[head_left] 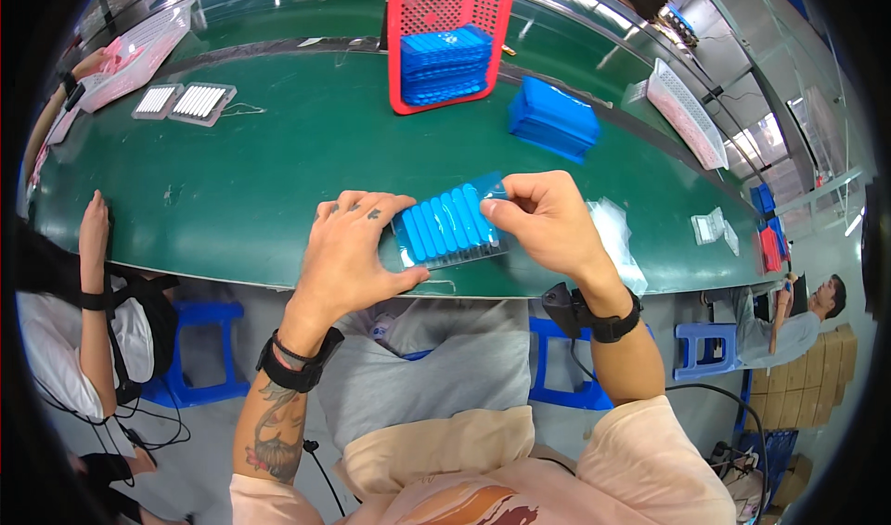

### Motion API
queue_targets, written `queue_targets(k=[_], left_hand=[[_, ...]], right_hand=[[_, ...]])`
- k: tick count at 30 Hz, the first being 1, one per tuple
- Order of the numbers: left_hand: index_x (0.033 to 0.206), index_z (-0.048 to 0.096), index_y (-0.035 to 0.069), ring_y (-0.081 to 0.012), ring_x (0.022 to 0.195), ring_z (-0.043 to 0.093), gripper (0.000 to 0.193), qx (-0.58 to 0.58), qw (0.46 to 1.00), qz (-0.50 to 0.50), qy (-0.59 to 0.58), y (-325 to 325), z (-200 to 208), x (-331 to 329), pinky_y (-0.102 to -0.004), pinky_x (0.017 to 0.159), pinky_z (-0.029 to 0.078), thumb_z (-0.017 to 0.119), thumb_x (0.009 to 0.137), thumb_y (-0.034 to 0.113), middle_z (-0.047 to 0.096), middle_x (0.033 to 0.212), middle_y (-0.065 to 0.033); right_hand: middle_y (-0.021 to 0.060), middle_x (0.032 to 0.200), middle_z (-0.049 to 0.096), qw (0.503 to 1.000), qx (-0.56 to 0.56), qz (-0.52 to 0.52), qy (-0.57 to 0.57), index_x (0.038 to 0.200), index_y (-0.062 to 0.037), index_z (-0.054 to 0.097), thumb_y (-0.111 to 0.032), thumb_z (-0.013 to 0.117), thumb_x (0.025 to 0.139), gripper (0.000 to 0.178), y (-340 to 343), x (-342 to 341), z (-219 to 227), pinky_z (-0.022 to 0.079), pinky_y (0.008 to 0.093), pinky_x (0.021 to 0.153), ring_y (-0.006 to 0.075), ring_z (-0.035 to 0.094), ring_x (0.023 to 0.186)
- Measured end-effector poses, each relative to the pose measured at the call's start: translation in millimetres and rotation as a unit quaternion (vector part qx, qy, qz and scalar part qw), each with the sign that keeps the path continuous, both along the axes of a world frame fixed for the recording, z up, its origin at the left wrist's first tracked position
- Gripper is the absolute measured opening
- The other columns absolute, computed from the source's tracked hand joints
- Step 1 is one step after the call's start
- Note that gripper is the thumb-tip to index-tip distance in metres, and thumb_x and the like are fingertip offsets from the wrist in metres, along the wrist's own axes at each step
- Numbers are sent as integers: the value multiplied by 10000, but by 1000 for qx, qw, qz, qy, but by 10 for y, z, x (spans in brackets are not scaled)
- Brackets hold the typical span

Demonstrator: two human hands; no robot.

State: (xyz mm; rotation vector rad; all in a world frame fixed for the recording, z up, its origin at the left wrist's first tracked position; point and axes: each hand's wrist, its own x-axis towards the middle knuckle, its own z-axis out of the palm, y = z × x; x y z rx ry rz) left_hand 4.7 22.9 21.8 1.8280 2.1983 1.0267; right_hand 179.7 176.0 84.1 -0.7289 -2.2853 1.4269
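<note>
A clear plastic tray with a row of rounded blue sticks [450, 223] is held just over the near edge of the green table. My left hand [345, 251] grips its left end, thumb along the bottom edge and fingers at the upper corner. With thumb and bent forefinger, my right hand [548, 217] pinches the upper right end, where a clear bluish film sticks up. Whether that film is a lid or a sleeve, I cannot tell. Crumpled clear plastic bags [614, 242] lie beside my right wrist.
Blue packs fill the bottom of a red basket [396, 70] at the back. A blue stack [554, 121] sits right of it. Trays of white sticks [201, 103] and a pale basket [153, 47] are far left, near another person's hand [95, 228]. A white basket [687, 116] stands right.
</note>
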Motion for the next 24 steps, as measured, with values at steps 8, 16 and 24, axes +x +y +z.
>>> queue_targets(k=[8, 16, 24], left_hand=[[1140, 640, 107, -246, 1110, 546, 646, -13, 1000, -7, -4, 8, 22, 5, -394, 931, 379, 825, 556, 313, 656, 1142, -52], [1127, 640, 96, -245, 1103, 550, 656, -11, 1000, -5, 2, -15, 10, 7, -379, 922, 378, 828, 536, 311, 660, 1125, -53], [1129, 638, 100, -255, 1101, 554, 663, -6, 1000, -8, -1, 18, 6, -2, -395, 921, 391, 833, 532, 311, 659, 1126, -56]], right_hand=[[-25, 539, 412, 1000, 10, -16, -23, 614, 0, 519, -143, 668, 832, 301, 87, 94, -105, 295, 275, 462, 50, 356, 535], [-35, 539, 408, 998, -29, -16, -53, 596, -10, 500, -186, 666, 867, 364, 83, 114, -71, 294, 272, 470, 49, 351, 537], [-43, 566, 440, 998, -36, -15, -58, 634, -1, 555, -150, 635, 886, 303, 56, 117, -31, 299, 263, 483, 37, 361, 555]])
